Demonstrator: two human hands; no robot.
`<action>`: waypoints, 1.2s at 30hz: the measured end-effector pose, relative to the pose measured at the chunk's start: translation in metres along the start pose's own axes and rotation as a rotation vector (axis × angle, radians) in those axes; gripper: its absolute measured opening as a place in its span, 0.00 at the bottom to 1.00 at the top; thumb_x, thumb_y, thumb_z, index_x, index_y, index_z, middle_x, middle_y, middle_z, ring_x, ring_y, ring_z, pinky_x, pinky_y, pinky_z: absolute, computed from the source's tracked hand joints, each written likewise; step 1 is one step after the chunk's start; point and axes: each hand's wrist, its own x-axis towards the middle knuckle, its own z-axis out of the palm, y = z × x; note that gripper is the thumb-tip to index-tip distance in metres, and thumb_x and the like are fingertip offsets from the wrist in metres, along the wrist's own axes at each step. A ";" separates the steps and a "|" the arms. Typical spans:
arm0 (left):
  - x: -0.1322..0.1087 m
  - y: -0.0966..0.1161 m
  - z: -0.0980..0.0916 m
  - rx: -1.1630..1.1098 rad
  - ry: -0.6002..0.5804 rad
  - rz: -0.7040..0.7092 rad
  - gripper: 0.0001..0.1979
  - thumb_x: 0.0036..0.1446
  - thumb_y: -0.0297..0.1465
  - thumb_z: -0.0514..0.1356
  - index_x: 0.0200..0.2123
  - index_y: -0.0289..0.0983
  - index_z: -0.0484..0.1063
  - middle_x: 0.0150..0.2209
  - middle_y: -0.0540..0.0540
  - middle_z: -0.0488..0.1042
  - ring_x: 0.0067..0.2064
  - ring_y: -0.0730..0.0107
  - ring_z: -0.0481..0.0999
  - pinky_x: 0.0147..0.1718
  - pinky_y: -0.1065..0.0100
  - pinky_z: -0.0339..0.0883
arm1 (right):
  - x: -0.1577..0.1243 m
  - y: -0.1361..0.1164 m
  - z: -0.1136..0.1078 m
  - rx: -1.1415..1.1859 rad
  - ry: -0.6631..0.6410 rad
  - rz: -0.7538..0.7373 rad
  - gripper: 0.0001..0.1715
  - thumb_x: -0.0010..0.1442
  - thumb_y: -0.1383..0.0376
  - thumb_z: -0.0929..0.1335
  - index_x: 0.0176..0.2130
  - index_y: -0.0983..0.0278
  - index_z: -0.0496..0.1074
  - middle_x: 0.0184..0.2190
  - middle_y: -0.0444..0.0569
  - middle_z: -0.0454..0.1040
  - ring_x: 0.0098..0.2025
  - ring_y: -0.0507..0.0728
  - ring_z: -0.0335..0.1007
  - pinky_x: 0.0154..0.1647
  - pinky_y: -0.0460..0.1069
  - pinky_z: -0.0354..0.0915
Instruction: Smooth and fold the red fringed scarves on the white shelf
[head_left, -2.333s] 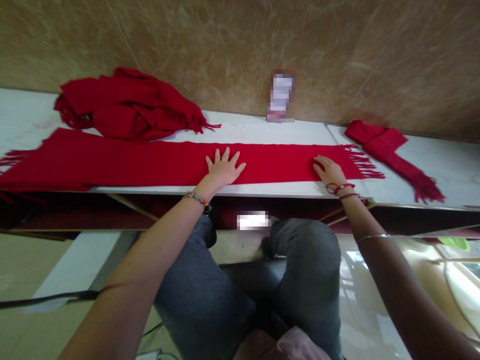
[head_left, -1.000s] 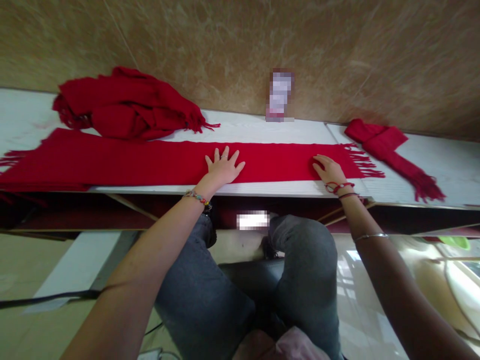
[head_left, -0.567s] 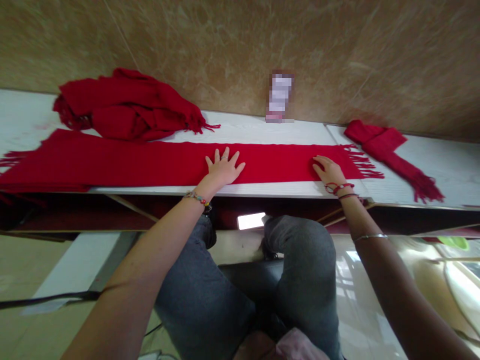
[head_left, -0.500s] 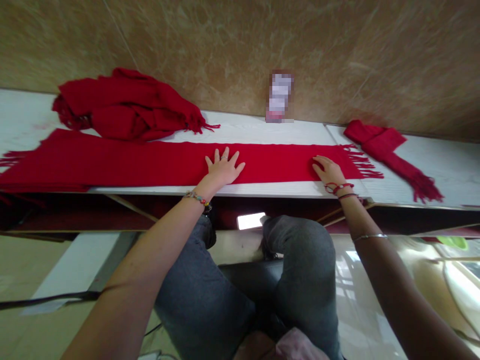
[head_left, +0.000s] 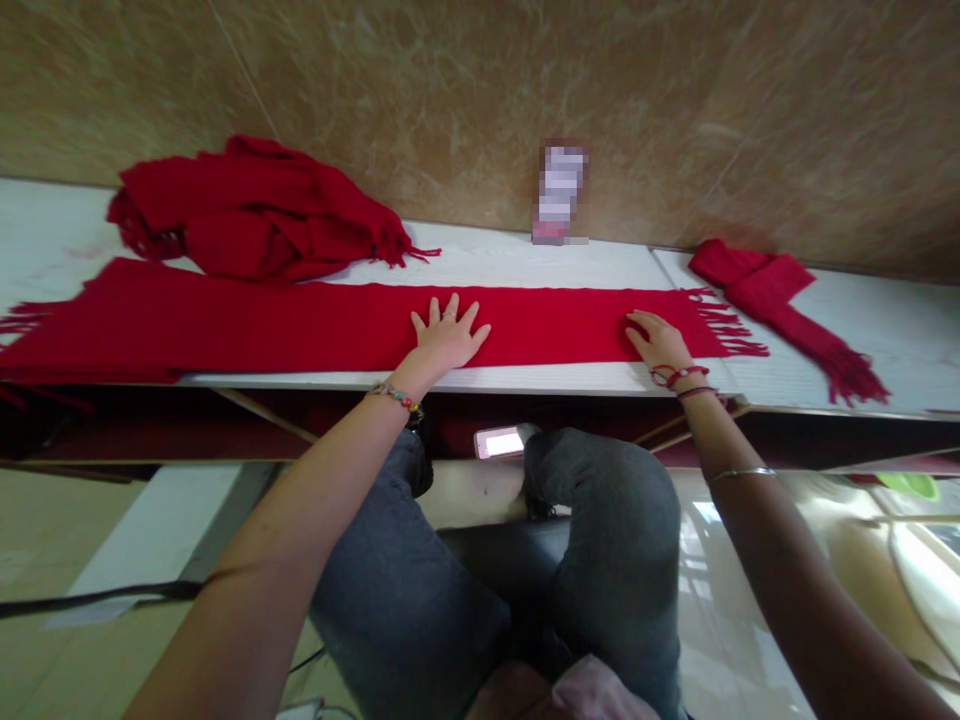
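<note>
A long red scarf (head_left: 330,325) with fringed ends lies flat along the white tabletop (head_left: 480,250). My left hand (head_left: 448,335) rests on its middle with the fingers spread, holding nothing. Near the right fringe, my right hand (head_left: 658,338) touches the scarf, its thumb apart from the fingers and nothing gripped. Behind the left part sits a crumpled red scarf pile (head_left: 255,215). A smaller folded red scarf (head_left: 780,300) lies at the right, past the fringe.
A tiled wall (head_left: 420,110) runs along the table's back edge, with a blurred upright packet (head_left: 560,190) against it. Below the tabletop is an open dark shelf, where a lit phone (head_left: 499,442) shows near my knees. A white board (head_left: 150,540) is at the lower left.
Both hands and the scarves stay in place. My knee at the right has shifted slightly to the right, and the phone's screen looks less glaring.
</note>
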 end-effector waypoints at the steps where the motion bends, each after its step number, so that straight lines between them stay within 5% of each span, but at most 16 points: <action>1: 0.000 0.000 0.000 0.002 -0.002 -0.001 0.33 0.62 0.49 0.37 0.68 0.44 0.45 0.70 0.44 0.37 0.69 0.43 0.36 0.62 0.38 0.35 | 0.000 0.000 0.000 -0.001 0.003 -0.002 0.23 0.60 0.63 0.61 0.50 0.69 0.73 0.52 0.58 0.73 0.56 0.62 0.68 0.59 0.58 0.62; 36: 0.000 0.000 0.001 0.020 -0.005 -0.002 0.33 0.63 0.49 0.36 0.68 0.44 0.44 0.70 0.44 0.37 0.69 0.43 0.36 0.62 0.37 0.35 | 0.000 -0.002 0.000 0.024 0.043 -0.022 0.21 0.58 0.64 0.62 0.46 0.70 0.75 0.49 0.60 0.75 0.52 0.64 0.71 0.55 0.60 0.65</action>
